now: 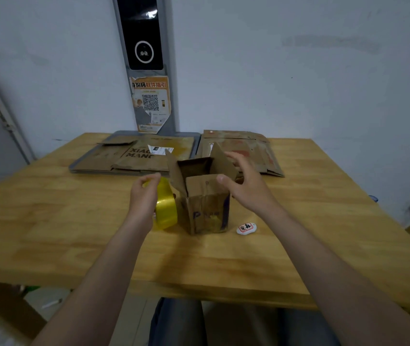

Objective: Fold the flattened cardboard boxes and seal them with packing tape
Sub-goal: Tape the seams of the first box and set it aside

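A small brown cardboard box [205,208] stands upright in the middle of the wooden table [61,221], its top flaps partly raised. My right hand [243,182] hovers over the box's right side with fingers spread; the thumb touches the near top flap. A yellow roll of packing tape [165,206] stands on edge just left of the box. My left hand [144,193] grips the roll from above. Flattened cardboard boxes [134,156] lie on a grey tray at the back, with more flattened cardboard [248,148] to its right.
A small white oval tag with red and black print [246,228] lies on the table right of the box. A wall with a black panel and a torn poster [151,103] rises behind the table. My legs are under the near edge.
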Tool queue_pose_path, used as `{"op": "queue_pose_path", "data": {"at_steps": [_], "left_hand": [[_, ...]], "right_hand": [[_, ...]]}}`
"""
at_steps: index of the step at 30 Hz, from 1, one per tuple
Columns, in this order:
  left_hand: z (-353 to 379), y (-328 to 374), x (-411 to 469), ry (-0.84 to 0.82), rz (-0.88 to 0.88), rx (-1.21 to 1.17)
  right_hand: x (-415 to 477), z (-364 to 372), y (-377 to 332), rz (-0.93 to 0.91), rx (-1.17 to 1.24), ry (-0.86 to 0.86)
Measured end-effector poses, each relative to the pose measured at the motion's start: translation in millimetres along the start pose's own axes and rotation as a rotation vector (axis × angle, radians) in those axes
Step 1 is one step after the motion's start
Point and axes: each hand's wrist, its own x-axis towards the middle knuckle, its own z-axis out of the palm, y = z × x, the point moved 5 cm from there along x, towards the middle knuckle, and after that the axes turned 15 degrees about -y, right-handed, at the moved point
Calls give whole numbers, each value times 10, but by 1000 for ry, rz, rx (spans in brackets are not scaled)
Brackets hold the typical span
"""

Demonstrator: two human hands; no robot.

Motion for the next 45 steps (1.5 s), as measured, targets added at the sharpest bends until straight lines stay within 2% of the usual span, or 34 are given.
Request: {"op": "queue_pose_path", "data": {"at_steps": [2, 6, 9, 15, 18, 21, 25, 30, 35, 39, 45], "left_hand": [[-45, 46, -17, -1, 8, -10], [-56, 115, -24, -21, 43, 83], [-27, 99, -26, -42, 43, 99], [68, 23, -66, -66, 53, 141], [175, -6, -122, -102, 69, 172], [267, -2, -176, -129, 80, 199], [523, 215, -184, -196, 158, 249], [1235, 700, -49, -299, 353, 404], [2276, 891, 225, -372, 494, 670], [2986, 851, 597, -418, 546, 867], [3593, 635, 1443, -478, 529, 1162]], "right_hand": [[59, -18, -69, 29, -139, -28], [240, 34, -211, 202, -391, -268], [283, 71, -296, 244, -427, -334], [-23, 68, -354, -4, -119, -115], [-245, 217, -248, -56, -46, -94], [-352, 268, -218, -43, -99, -75], [-362, -20, -341, -50, -232, 6], [-362, -730, -361, -1, -353, 148], [-305, -1549, 33, 139, -423, 296], [-190, -2140, 589, 267, -458, 291], [100, -2628, 1637, 412, -450, 239]]}}
